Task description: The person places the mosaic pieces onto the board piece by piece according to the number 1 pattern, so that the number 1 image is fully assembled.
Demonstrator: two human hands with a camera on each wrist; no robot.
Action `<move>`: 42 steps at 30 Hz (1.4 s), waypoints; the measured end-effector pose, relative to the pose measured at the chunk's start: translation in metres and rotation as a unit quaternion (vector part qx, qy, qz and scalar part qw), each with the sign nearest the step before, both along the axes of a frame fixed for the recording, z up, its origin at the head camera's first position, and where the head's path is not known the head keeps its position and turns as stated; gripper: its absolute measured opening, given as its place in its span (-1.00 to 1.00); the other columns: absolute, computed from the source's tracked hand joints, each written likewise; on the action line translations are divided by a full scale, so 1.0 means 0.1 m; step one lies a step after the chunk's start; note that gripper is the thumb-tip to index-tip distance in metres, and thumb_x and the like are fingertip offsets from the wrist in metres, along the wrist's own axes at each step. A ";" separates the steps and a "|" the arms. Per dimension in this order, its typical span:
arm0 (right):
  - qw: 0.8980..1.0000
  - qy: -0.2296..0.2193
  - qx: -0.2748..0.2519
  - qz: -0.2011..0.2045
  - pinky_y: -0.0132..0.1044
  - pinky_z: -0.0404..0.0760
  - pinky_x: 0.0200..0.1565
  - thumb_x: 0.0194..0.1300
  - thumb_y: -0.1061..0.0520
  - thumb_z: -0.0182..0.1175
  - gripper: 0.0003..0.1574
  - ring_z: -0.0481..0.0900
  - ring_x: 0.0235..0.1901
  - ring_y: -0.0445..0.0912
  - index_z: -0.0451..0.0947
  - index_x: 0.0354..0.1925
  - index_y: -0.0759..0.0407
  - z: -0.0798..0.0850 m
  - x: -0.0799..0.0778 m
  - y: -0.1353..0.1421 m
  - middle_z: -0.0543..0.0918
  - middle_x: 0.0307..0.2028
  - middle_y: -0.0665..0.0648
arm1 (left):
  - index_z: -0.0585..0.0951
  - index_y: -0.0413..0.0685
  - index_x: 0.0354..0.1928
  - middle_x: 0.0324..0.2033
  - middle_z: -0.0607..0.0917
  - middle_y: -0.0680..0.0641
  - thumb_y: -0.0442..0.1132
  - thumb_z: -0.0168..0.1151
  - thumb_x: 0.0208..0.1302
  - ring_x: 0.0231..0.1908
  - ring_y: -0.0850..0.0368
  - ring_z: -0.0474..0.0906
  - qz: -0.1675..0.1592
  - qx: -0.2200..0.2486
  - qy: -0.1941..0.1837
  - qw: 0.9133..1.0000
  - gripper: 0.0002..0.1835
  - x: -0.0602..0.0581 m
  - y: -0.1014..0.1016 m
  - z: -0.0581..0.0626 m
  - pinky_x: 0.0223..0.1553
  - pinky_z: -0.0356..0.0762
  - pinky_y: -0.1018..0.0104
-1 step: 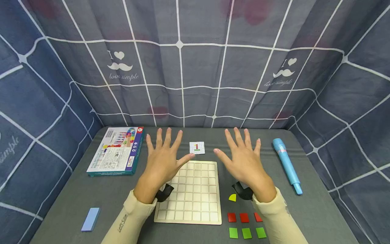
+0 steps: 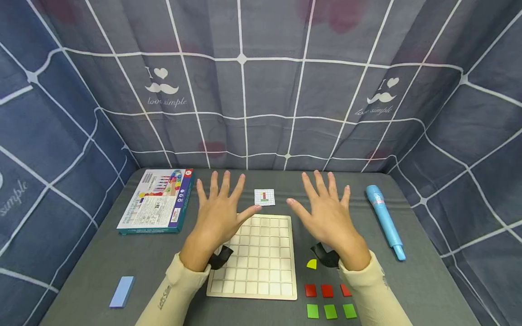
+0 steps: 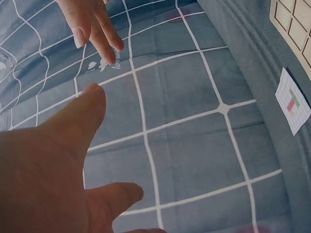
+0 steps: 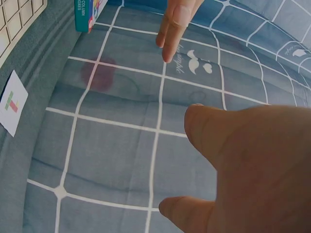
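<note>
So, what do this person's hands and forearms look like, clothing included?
The left hand and right hand are bare, with no gloves or rings visible. A black band shows at each wrist. The left sleeve and right sleeve are cream; the left bears dark lettering, the right a partly visible marking.

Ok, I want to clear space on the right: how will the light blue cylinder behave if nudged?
The light blue cylinder will probably roll, given its round body, perhaps curving, since one end is wider. It seems stiff, with a straight, unbent outline.
</note>
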State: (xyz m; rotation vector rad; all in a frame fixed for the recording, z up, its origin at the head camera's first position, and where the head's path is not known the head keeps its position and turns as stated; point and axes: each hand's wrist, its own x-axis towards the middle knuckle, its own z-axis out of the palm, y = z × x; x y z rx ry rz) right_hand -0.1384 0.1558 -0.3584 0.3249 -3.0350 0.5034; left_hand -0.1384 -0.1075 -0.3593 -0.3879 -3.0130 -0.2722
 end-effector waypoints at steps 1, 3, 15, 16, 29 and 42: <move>1.000 0.001 0.000 0.000 0.48 -0.51 0.30 0.43 -0.64 -0.28 0.12 -0.52 0.56 0.21 -0.15 0.67 -0.09 0.00 0.00 0.00 -0.18 0.62 0.21 | 0.03 0.15 0.65 0.57 0.00 -0.30 0.56 -0.10 0.35 0.54 -0.37 -0.33 -0.001 0.000 0.001 1.000 0.02 0.00 0.00 0.00 0.35 -0.46 -0.48; 1.000 0.004 0.000 0.000 0.47 -0.52 0.30 0.43 -0.63 -0.28 0.12 -0.52 0.56 0.21 -0.15 0.67 -0.09 0.01 0.00 -0.01 -0.17 0.62 0.22 | 0.04 0.14 0.65 0.57 0.00 -0.30 0.55 -0.08 0.35 0.54 -0.37 -0.33 -0.001 0.001 0.003 1.000 0.01 0.00 -0.01 0.00 0.35 -0.46 -0.48; 1.000 0.004 -0.014 0.008 0.47 -0.49 0.31 0.45 -0.61 -0.23 0.10 -0.47 0.57 0.23 -0.12 0.66 -0.08 -0.05 0.02 -0.08 -0.14 0.62 0.24 | 0.08 0.13 0.64 0.57 0.01 -0.29 0.56 -0.08 0.33 0.54 -0.37 -0.31 0.009 -0.002 0.004 1.000 0.02 0.04 -0.09 -0.06 0.35 -0.44 -0.48; 1.000 0.004 -0.016 0.008 0.47 -0.49 0.32 0.45 -0.61 -0.23 0.10 -0.47 0.57 0.23 -0.11 0.66 -0.08 -0.06 0.02 -0.09 -0.14 0.62 0.23 | 0.08 0.14 0.64 0.57 0.01 -0.28 0.56 -0.07 0.33 0.54 -0.36 -0.31 0.011 -0.001 0.005 1.000 0.02 0.05 -0.10 -0.06 0.35 -0.45 -0.48; 0.999 -0.002 -0.033 0.005 0.43 -0.53 0.32 0.46 -0.59 -0.21 0.11 -0.50 0.56 0.22 -0.13 0.66 -0.04 -0.16 0.06 -0.07 -0.16 0.62 0.25 | 0.16 0.11 0.63 0.56 0.11 -0.26 0.48 0.00 0.39 0.56 -0.32 -0.21 0.029 0.004 0.022 0.999 -0.05 0.14 -0.31 -0.14 0.37 -0.46 -0.45; 0.995 0.018 -0.095 0.000 0.51 -0.24 0.32 0.45 -0.24 0.23 -0.11 -0.22 0.53 0.40 0.30 0.50 0.21 -0.90 0.49 0.48 0.06 0.54 0.41 | 0.42 -0.14 0.47 0.35 0.45 -0.35 0.04 0.43 0.31 0.42 -0.43 0.19 0.022 0.087 0.070 0.993 -0.22 0.58 -0.84 -0.93 0.28 -0.09 -0.57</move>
